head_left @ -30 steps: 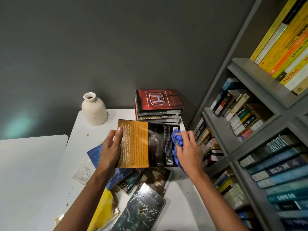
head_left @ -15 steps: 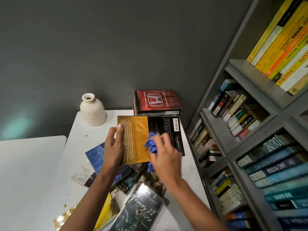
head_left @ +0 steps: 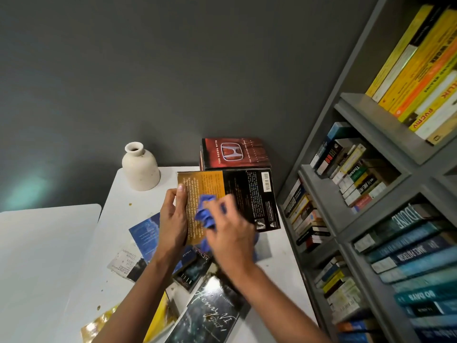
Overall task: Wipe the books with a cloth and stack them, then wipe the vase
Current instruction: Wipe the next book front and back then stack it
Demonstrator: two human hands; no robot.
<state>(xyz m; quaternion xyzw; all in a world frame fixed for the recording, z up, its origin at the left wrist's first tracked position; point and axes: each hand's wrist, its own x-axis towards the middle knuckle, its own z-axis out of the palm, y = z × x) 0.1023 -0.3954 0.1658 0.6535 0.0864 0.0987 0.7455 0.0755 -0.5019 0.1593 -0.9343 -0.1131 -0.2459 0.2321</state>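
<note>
My left hand (head_left: 173, 219) grips the left edge of a black-and-orange book (head_left: 249, 194), holding it above the white table (head_left: 118, 219), back cover up. My right hand (head_left: 230, 233) clutches a crumpled blue cloth (head_left: 204, 214) and presses it on the cover's orange part. Behind the book, a stack of books topped by a red Honda book (head_left: 235, 152) stands against the wall. A cream vase (head_left: 139, 167) sits upright at the table's far left corner. Several loose books lie on the table under my arms, among them a blue one (head_left: 146, 229) and a dark "Henry VI" one (head_left: 210, 315).
A grey bookshelf (head_left: 358, 219) full of books runs along the right side, close to the table's edge. A second white table (head_left: 44, 243) stands to the left. A dark grey wall backs the tables.
My right hand has swept the cloth leftward across the cover, from the book's right edge to its orange left part. The left hand keeps its grip.
</note>
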